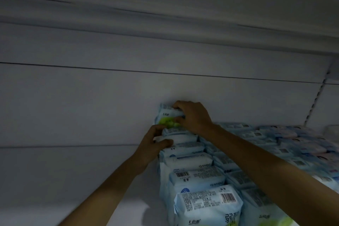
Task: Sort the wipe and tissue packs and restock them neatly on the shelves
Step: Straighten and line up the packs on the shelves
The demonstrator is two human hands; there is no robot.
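Dim white shelf back panel (91, 97) behind everything. Looks like a restocking step is in hand. The row of packs (192, 170) is gripped near its far end by the left hand (154, 145). The green-patched pack (167, 118), at that hand's 12 o'clock, is clamped by the right hand (194, 117) from its 3 o'clock. Next it probably needs to be pushed down flush.

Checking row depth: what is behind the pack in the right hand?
Only the grey back panel shows behind the pack; the right hand covers its right side, hiding anything there.

Packs (200, 185) — pale blue, green-patched.
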